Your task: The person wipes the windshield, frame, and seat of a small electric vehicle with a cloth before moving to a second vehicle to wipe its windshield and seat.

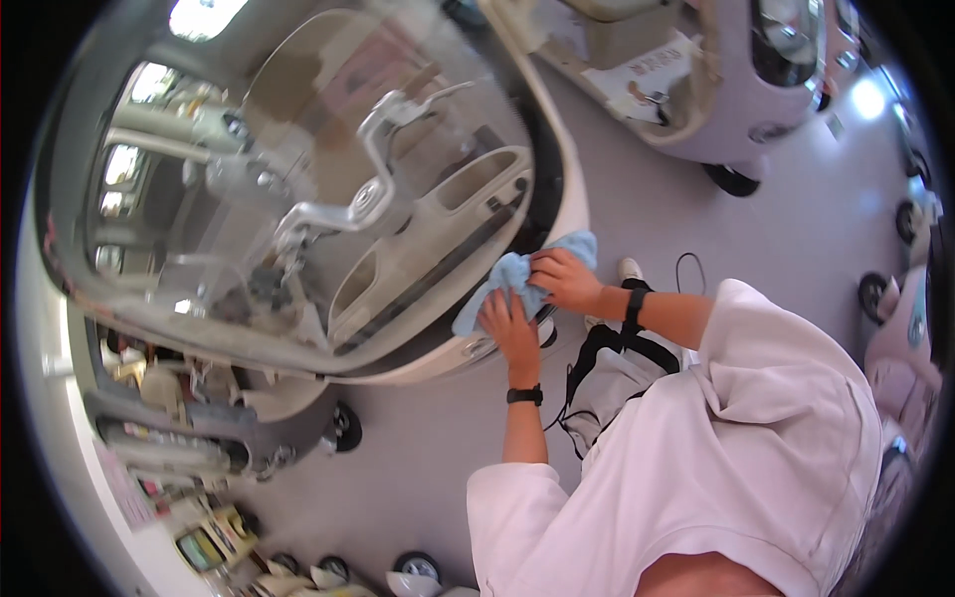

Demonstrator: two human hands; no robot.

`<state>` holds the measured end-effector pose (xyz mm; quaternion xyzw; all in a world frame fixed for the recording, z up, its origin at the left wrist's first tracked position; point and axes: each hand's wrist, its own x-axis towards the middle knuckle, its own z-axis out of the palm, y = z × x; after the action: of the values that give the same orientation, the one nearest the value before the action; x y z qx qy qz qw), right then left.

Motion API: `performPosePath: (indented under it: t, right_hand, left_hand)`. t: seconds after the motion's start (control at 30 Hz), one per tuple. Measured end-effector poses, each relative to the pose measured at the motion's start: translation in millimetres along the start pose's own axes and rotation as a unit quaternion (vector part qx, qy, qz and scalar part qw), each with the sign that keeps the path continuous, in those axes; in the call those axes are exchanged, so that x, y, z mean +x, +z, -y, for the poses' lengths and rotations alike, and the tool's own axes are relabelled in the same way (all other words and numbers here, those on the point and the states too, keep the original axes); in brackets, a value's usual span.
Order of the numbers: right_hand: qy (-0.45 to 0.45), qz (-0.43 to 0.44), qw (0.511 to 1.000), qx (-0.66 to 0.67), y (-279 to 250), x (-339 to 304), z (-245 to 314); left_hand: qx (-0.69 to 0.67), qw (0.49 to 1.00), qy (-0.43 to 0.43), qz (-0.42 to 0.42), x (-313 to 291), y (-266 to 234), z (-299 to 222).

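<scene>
A light blue cloth (510, 271) lies bunched over the lower front edge of a small vehicle's windshield (298, 199). My left hand (510, 323) grips the cloth's near part, fingers bent into it. Beside it, my right hand (565, 279) has its fingers curled over the cloth's right part. Both hands press the cloth against the dark border and the white body edge (448, 356). Through the glass I see a silver handlebar (368, 189) and a beige dashboard (438, 224). Each wrist wears a black band.
A lilac vehicle (736, 109) stands at the upper right, with a printed sheet on it. Another vehicle (269, 428) is at the lower left. Scooters (900, 318) line the right side. Several wheels show along the bottom. A black cable (689, 264) loops near my foot.
</scene>
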<state>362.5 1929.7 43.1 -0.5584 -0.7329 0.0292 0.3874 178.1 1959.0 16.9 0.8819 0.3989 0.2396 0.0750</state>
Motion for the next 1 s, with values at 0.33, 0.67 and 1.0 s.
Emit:
performPosePath:
  t: [0.33, 0.67, 1.0]
  right_hand:
    - [0.014, -0.027, 0.997, -0.074, -7.3, 8.6, 5.1]
    - [0.158, 0.046, 0.981, -0.098, 14.7, -71.1, 11.5]
    - [0.426, -0.026, 0.903, 0.051, -86.4, -193.3, 33.7]
  left_hand:
    - [-0.035, 0.992, 0.078, -0.096, 27.0, -14.2, -16.6]
    - [-0.089, 0.981, -0.046, 0.166, -35.8, 29.1, -22.0]
    - [-0.299, 0.903, 0.035, 0.307, -40.0, 62.1, -131.8]
